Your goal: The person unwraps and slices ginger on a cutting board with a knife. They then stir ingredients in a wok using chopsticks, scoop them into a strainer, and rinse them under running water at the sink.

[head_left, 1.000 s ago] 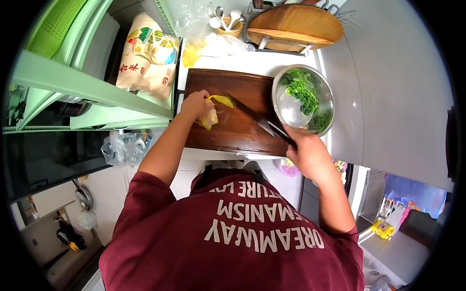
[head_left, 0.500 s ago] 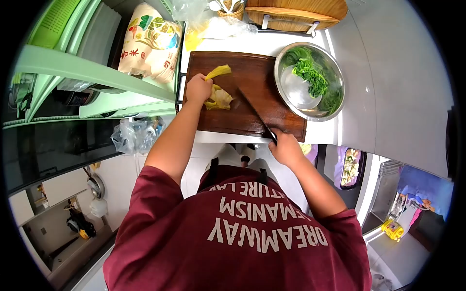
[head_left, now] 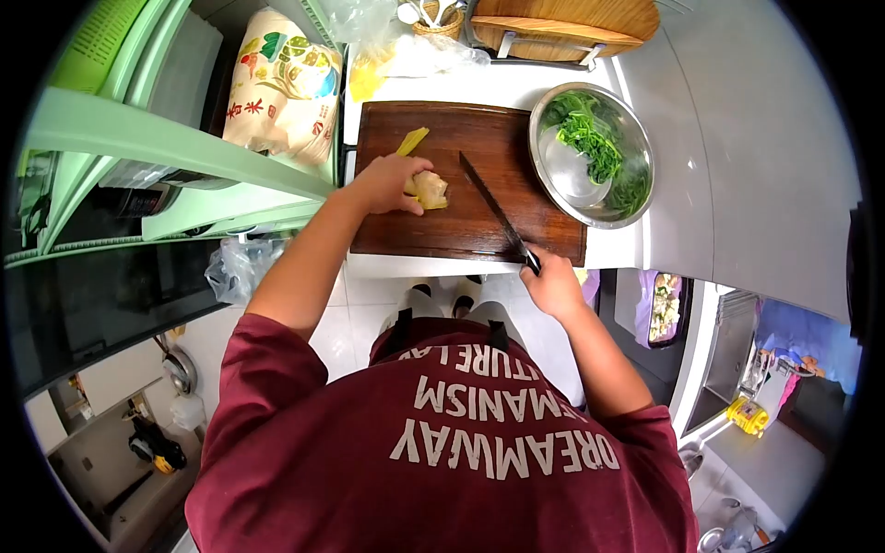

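My left hand [head_left: 392, 185] is closed around a pale, lumpy piece of food [head_left: 430, 189] in yellow wrapping at the left of the dark wooden cutting board [head_left: 479, 226]. A yellow strip [head_left: 412, 141] sticks out beyond the hand. My right hand [head_left: 553, 281] grips the black handle of a knife [head_left: 493, 205] at the board's near edge. The blade lies over the board, its tip pointing away and left, apart from the food. Right of the board stands a steel bowl [head_left: 564, 175] with chopped green leaves [head_left: 590, 147] in it.
Wooden boards [head_left: 562, 23] stand in a rack at the back, beside a small basket [head_left: 438, 23] of spoons. Clear and yellow plastic bags [head_left: 419, 55] lie behind the board. A green shelf [head_left: 184, 129] holding a printed sack [head_left: 286, 88] borders the left side.
The knife has swung from near the food back toward the board's near edge. My left hand has shifted from the wrapping's yellow end onto the food. The view has moved slightly.
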`<state>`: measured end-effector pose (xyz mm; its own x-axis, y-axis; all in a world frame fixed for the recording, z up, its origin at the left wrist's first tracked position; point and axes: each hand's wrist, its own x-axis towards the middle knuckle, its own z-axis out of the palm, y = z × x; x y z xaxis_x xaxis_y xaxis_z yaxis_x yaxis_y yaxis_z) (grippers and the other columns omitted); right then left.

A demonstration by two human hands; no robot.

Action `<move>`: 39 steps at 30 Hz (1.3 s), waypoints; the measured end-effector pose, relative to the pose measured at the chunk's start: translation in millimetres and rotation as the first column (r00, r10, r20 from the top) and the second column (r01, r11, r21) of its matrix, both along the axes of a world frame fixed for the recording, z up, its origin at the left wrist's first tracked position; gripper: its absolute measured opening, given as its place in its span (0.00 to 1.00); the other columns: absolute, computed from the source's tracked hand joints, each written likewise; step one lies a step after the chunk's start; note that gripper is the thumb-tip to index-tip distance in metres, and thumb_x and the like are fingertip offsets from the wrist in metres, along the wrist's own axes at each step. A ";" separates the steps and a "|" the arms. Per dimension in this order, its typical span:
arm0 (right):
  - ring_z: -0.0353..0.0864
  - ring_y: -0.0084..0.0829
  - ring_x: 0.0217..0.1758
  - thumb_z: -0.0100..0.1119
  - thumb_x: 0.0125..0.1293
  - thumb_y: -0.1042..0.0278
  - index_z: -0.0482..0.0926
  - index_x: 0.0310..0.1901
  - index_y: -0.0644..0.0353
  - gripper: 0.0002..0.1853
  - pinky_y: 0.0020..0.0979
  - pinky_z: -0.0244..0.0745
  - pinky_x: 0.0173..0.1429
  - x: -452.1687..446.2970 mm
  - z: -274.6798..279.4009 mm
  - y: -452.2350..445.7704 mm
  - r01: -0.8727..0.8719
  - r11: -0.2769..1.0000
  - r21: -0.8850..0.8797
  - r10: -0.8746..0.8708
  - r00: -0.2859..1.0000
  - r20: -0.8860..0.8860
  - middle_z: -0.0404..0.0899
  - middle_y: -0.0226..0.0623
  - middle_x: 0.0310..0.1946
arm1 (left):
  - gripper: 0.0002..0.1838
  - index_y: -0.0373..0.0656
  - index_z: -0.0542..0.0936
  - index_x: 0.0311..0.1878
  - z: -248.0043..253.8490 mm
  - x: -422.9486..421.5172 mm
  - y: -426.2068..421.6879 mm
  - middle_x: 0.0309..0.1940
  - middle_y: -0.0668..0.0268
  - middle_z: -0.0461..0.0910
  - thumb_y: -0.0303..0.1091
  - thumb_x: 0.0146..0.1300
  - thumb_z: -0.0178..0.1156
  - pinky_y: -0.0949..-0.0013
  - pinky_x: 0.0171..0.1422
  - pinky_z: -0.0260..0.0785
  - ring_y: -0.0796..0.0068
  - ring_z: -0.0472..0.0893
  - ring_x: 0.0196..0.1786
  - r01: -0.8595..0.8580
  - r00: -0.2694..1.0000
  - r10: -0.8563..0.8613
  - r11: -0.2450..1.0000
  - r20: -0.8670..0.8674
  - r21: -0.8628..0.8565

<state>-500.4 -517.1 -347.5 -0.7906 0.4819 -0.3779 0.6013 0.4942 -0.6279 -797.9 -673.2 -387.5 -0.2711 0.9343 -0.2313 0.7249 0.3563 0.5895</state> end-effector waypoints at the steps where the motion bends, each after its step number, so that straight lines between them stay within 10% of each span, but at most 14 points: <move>1: 0.79 0.45 0.27 0.57 0.56 0.69 0.77 0.53 0.63 0.21 0.38 0.73 0.38 0.4 1.8 -3.5 0.022 1.000 -0.011 -0.022 1.000 0.005 0.77 0.53 0.24 | 0.32 0.47 0.75 0.53 -8.4 2.0 -3.3 0.47 0.61 0.79 0.39 0.42 0.75 0.59 0.57 0.66 0.58 0.76 0.51 0.024 0.998 -0.023 0.999 -0.052 0.025; 9: 0.76 0.38 0.22 0.57 0.56 0.70 0.77 0.52 0.64 0.20 0.36 0.72 0.34 1.5 -5.7 -18.8 0.055 0.996 0.064 -0.048 0.993 -0.104 0.74 0.49 0.20 | 0.33 0.51 0.71 0.58 -35.9 5.9 -7.4 0.43 0.64 0.80 0.39 0.47 0.72 0.58 0.58 0.59 0.57 0.75 0.49 0.089 0.984 -0.066 0.986 -0.165 0.139; 15: 0.80 0.54 0.42 0.59 0.54 0.67 0.77 0.53 0.63 0.23 0.42 0.74 0.50 -8.3 2.6 -26.7 0.157 0.988 0.013 -0.157 0.982 0.104 0.79 0.59 0.35 | 0.36 0.49 0.67 0.61 -9.2 10.8 7.7 0.46 0.58 0.77 0.36 0.47 0.72 0.56 0.59 0.60 0.58 0.74 0.53 0.171 0.968 -0.180 0.983 -0.177 -0.066; 21: 0.80 0.54 0.44 0.59 0.53 0.67 0.76 0.55 0.65 0.25 0.41 0.74 0.52 -8.0 -3.1 -26.2 0.120 0.992 0.040 -0.123 0.986 0.110 0.79 0.60 0.36 | 0.30 0.46 0.71 0.55 -24.0 13.5 -9.2 0.50 0.61 0.73 0.36 0.47 0.71 0.54 0.62 0.60 0.55 0.71 0.56 0.050 0.968 0.062 0.900 -0.241 0.432; 39: 0.81 0.53 0.28 0.57 0.59 0.65 0.79 0.54 0.45 0.20 0.49 0.78 0.39 -65.5 28.6 -37.8 -0.158 0.948 0.276 0.124 0.983 0.137 0.79 0.54 0.24 | 0.13 0.44 0.80 0.42 -66.1 50.0 -19.3 0.45 0.61 0.73 0.24 0.52 0.64 0.58 0.59 0.68 0.56 0.71 0.55 -0.134 0.940 0.300 0.762 -0.163 0.633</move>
<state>-565.9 -554.9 -318.9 -0.8170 0.4699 -0.3343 0.5730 0.7268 -0.3787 -747.9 -692.5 -453.6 -0.4524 0.7635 0.4608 0.8190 0.1512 0.5535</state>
